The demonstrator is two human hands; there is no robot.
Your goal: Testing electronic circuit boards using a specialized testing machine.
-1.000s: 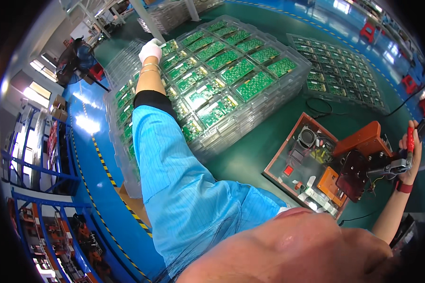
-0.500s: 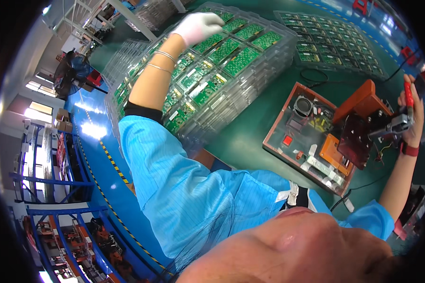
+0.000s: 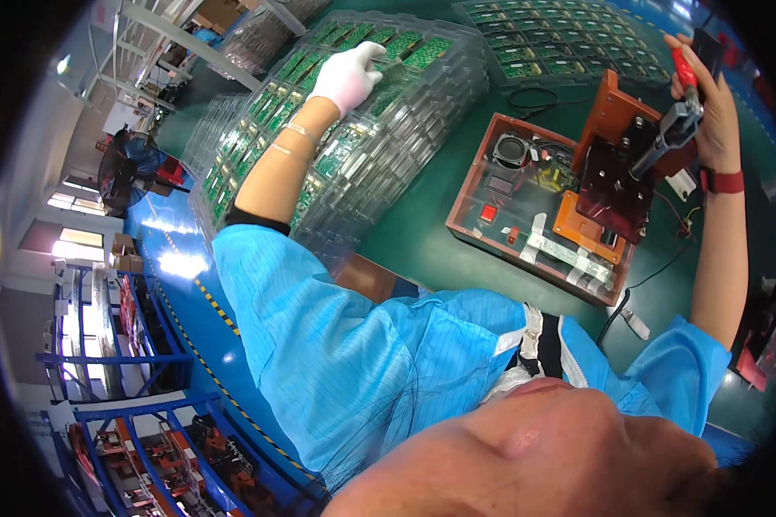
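Standing well to the left of the white-gloved left hand (image 3: 347,79) is a blue shelving rack (image 3: 116,357), with a black fan (image 3: 116,168) farther back on that side. Two thin bangles (image 3: 300,130) circle the wrist just behind the glove. The gloved fingers are partly curled, pointing rightward; whether they hold or touch anything cannot be told. Directly beneath that hand, and spreading to either side of it, green circuit boards (image 3: 336,155) lie in rows in the top tray of a stack of clear trays (image 3: 388,159). To the right of the glove, beyond the stack, another tray of boards (image 3: 513,45) rests on the green surface, with a black cable (image 3: 530,105) in front of it.

Between the two hands, nearer the right one, sits an open brown box (image 3: 463,226) containing a round black speaker (image 3: 511,151), a red button (image 3: 489,213) and an orange block (image 3: 569,215). Just left of the right hand, an orange bracket (image 3: 601,112) rises behind a metal toggle clamp (image 3: 668,138). The clamp's red handle (image 3: 685,73) lies against the bare right hand (image 3: 717,108), whose fingers are bent loosely about it; how firmly they close cannot be told. Below that hand, a red band (image 3: 722,181) wraps the wrist.
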